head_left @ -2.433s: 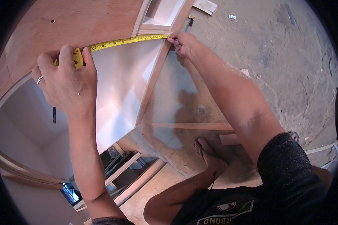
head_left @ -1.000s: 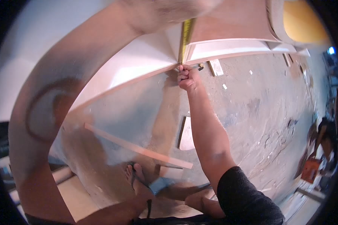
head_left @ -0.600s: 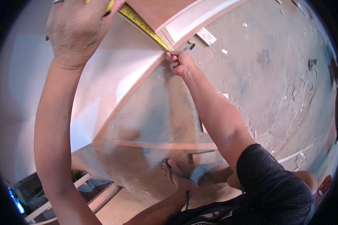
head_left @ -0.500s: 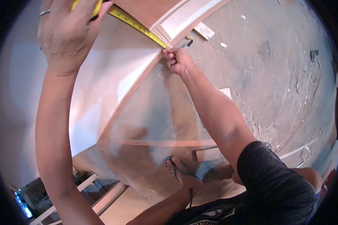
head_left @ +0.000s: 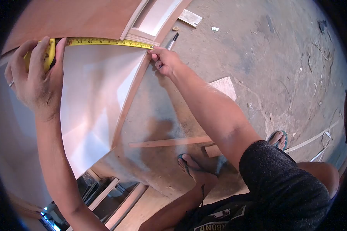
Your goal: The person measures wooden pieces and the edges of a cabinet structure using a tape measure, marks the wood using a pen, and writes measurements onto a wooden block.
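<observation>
My left hand (head_left: 36,82) is wrapped round the yellow case of a tape measure (head_left: 50,56) at the upper left. Its marked blade runs out to the right, along the line where a brown board (head_left: 81,17) meets a glossy white panel (head_left: 92,84). At the panel's wood-edged corner, my right hand (head_left: 166,61) pinches the blade's end between thumb and finger. A dark-tipped pen (head_left: 173,40) sticks out from that same hand; its other end is hidden by the fingers.
White-faced wood offcuts (head_left: 190,18) lie on the dusty concrete floor (head_left: 250,50). A wooden strip (head_left: 169,141) and a short block (head_left: 213,151) lie near my sandalled foot (head_left: 189,163). Slatted wood framing (head_left: 121,206) stands at the lower left.
The view has shifted, showing more of the brown board. My left hand and the case sit lower and further left, with the blade running more level. My right hand still pinches its end.
</observation>
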